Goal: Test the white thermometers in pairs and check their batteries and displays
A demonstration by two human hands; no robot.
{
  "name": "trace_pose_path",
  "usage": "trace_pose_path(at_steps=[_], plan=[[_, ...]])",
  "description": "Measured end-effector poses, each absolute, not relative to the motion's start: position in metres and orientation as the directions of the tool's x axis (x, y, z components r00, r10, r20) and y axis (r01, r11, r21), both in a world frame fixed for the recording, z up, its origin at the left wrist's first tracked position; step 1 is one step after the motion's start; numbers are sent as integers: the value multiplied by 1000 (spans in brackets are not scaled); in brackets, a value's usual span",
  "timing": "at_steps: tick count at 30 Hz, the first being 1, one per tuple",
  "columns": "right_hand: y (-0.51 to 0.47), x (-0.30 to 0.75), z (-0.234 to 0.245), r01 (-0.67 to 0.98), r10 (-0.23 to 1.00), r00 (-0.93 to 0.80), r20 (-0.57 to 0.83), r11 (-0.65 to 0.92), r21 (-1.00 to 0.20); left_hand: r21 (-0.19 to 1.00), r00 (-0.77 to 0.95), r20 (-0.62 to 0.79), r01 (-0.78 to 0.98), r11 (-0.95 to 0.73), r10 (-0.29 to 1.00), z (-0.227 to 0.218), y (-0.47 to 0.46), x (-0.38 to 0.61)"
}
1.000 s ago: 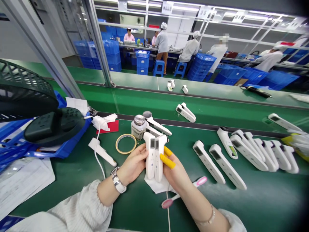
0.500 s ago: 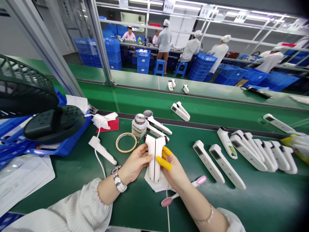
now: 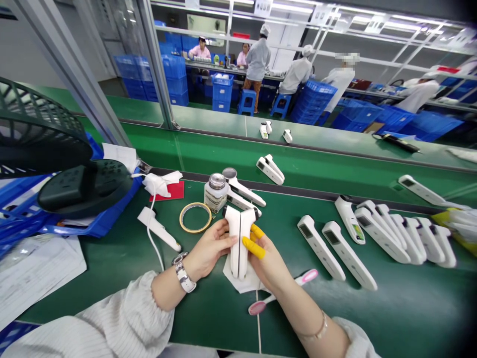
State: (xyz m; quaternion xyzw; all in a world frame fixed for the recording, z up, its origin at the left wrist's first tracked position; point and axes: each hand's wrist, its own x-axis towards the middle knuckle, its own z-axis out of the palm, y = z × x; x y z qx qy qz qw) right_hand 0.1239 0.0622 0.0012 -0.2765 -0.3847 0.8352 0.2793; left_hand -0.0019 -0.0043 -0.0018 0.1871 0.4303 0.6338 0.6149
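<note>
Left hand (image 3: 209, 250), right hand (image 3: 271, 262) curled round thermometer pair (image 3: 234, 232); other thermometers (image 3: 322, 248) rest on desk (image 3: 413, 308), finished or waiting unclear

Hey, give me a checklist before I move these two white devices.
1. Left hand on the left device: ok, thumb gripping it.
2. Right hand on the right device: ok, digits in yellow covers gripping it.
3. Devices held side by side: ok.
4. Screen showing on either: not ok, none visible.
5. Bottle standing upright: ok.
6. Right forearm clear of the pink-and-white brush: cannot tell, the forearm hides part of it.
</note>
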Motion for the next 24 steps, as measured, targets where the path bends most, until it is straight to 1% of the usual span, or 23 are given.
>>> trace_pose_path(at_steps=[4, 6, 10, 12, 18, 24], plan=[[62, 123, -1, -279, 705, -649, -285, -570, -773, 762, -182, -292, -638, 114, 939, 0, -4, -2], [62, 123, -1, -275, 699, -654, -290, -577, -769, 754, -194, -296, -648, 104, 935, 1, -4, -1], [60, 126, 3, -186, 619, -734, -280, -579, -794, 738, -261, -326, -672, 71, 909, 2, -4, 0], [59, 127, 4, -158, 601, -747, -283, -574, -804, 730, -282, -345, -680, 66, 895, 2, -4, 0], [58, 127, 5, -171, 647, -703, -296, -558, -812, 767, -255, -289, -638, 64, 923, -1, -4, 1], [59, 127, 7, -157, 651, -702, -289, -537, -829, 774, -230, -287, -628, 84, 930, -4, -5, 0]])
